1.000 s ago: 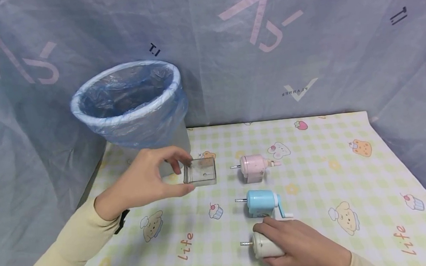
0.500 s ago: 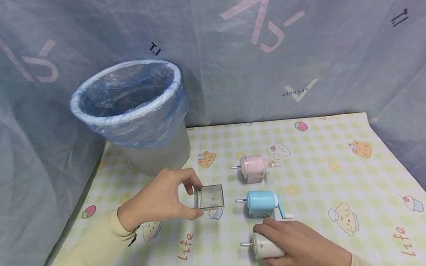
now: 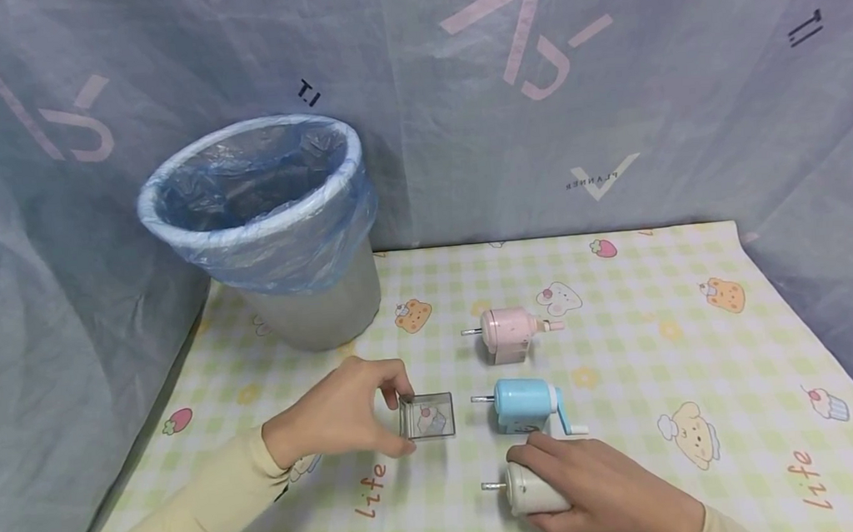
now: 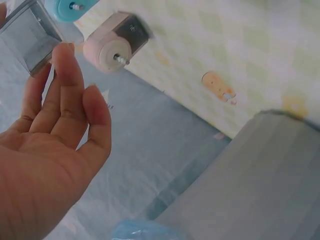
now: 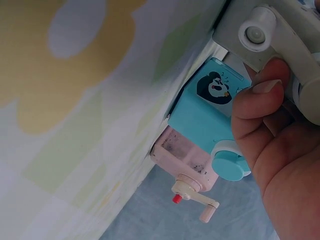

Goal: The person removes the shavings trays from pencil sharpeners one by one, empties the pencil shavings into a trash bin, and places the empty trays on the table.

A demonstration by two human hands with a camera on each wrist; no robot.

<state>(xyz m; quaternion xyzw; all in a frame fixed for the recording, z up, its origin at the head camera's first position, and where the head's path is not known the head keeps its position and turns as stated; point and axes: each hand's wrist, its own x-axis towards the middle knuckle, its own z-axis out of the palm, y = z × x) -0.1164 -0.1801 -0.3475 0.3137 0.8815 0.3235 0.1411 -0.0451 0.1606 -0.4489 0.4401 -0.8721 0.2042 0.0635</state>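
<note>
Between its thumb and fingers my left hand (image 3: 348,414) pinches a small clear smoky shavings drawer (image 3: 432,416) above the cloth, open side up in the head view. The cupcake print shows through it. My right hand (image 3: 602,490) grips a whitish crank pencil sharpener (image 3: 534,491), which lies with its metal shaft pointing left; its crank (image 5: 287,42) appears in the right wrist view. Just behind it is a blue crank sharpener (image 3: 523,400), near the right fingertips. Farther back sits a pink crank sharpener (image 3: 507,331), its shaft also pointing left.
A grey bin (image 3: 324,307) with a blue plastic liner (image 3: 283,256) stands at the back left. A checked cartoon cloth (image 3: 630,367) covers the table. Grey-blue fabric (image 3: 478,153) hangs behind and at both sides.
My left hand has carried the drawer away from the bin, toward me and slightly right, to a place left of the blue sharpener. The right hand and the sharpeners have stayed put.
</note>
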